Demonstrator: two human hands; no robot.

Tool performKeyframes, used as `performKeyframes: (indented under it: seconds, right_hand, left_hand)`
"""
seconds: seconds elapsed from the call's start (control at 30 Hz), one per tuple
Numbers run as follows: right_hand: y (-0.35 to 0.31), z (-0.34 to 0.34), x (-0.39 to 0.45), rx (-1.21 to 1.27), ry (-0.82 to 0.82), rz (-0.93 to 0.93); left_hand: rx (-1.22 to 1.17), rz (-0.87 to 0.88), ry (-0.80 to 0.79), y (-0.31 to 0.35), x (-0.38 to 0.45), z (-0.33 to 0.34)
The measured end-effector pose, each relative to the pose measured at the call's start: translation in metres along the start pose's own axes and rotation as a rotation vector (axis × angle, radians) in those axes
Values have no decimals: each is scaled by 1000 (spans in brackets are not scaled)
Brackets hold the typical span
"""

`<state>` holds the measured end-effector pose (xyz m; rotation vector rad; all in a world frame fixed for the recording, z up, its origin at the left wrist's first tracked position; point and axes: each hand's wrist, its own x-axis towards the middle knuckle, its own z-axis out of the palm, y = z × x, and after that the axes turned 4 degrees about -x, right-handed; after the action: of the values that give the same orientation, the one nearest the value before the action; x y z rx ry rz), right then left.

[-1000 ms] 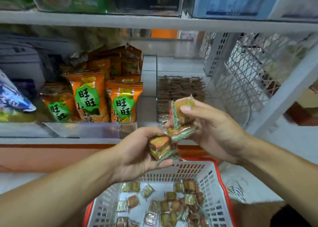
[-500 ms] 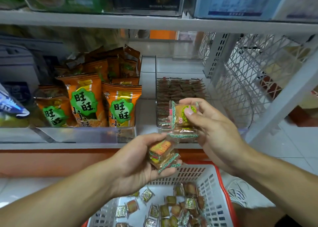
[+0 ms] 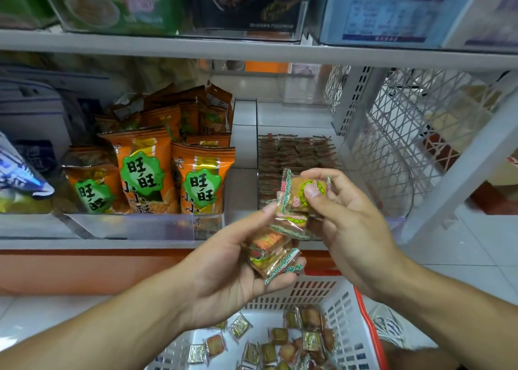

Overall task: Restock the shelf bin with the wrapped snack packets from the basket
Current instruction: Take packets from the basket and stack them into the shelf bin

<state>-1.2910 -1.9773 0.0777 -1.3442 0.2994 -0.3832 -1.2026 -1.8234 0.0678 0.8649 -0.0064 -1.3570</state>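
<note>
Both hands rising since a second ago: right hand [image 3: 353,218] pinching packets [image 3: 301,198], left hand [image 3: 232,266] cupping a stack [image 3: 270,253], nearing the bin's [image 3: 297,117] front edge.

Orange snack bags [image 3: 171,173] stand on the shelf; left of them a blue bag [image 3: 19,173], above them boxed goods [image 3: 244,2].

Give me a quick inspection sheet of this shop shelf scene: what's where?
Surface: white shelf, tiled floor below.
Job's things: clear shelf bin part-filled with packets; basket with loose snack packets.
Clutter: orange snack bags in the neighbouring bin.
Grippers: left hand holds several packets; right hand pinches one packet and holds more beneath it.
Cables: nothing seen.
Surroundings: wire mesh panel, boxed goods above.
</note>
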Motion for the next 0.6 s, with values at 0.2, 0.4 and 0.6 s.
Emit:
performKeyframes:
  seconds: [0.2,0.4,0.6]
  right_hand:
    - [-6,1,1,104,69,104]
    - [-20,-11,7,122,152,100]
    - [-29,-22,8,123,-33,314]
  left_hand:
    - [49,110,69,-4,-1,0]
    - [60,220,94,-5,1,-5]
    - [220,360,177,-7,6,-14]
